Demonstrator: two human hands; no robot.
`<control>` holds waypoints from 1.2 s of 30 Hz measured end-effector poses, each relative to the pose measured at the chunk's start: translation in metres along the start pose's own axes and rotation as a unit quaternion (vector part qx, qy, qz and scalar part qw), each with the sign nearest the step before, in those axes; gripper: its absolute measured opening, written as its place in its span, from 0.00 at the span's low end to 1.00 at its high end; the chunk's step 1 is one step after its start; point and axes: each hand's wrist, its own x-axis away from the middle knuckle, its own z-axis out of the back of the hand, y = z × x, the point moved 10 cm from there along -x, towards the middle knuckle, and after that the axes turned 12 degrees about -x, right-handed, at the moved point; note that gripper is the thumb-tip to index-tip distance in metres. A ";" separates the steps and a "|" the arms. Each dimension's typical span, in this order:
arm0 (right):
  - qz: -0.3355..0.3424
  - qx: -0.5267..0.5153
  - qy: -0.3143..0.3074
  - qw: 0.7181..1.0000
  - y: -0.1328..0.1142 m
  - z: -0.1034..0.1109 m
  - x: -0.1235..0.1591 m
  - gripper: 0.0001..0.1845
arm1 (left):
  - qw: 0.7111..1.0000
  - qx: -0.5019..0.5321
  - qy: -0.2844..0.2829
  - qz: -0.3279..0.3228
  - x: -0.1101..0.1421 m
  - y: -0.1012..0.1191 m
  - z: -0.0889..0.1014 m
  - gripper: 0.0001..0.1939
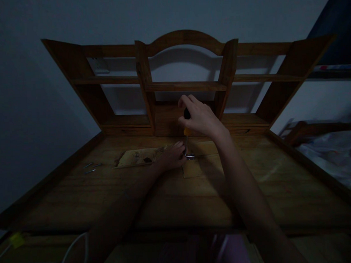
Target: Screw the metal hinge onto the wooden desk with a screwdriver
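On the table [178, 204], I'm gripping the screwdriver [187, 131] in my right hand [202, 117], its shaft standing near-upright at a metal fitting [190, 157] on a thin board [194, 170]. Left hand [173, 157] resting alongside; grip: can't tell. Seemingly screw-driving; next move calling for steady, straight pressure.

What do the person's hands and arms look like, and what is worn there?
The left hand and right hand wear no gloves, and no sleeves show on the left arm or right arm. A thin white cord loops by the left arm; whether it is worn is unclear. Rings or markings cannot be made out.
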 end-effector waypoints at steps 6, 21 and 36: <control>-0.003 -0.023 -0.010 1.000 -0.005 0.000 0.000 0.18 | 1.000 -0.007 0.003 -0.013 0.000 0.001 -0.001 0.06; -0.008 -0.009 -0.004 1.000 0.002 0.000 0.000 0.18 | 1.000 -0.005 0.006 -0.013 0.000 0.001 -0.003 0.06; -0.011 0.016 0.000 1.000 0.002 -0.001 0.000 0.18 | 1.000 -0.007 0.009 -0.008 0.000 -0.002 -0.003 0.06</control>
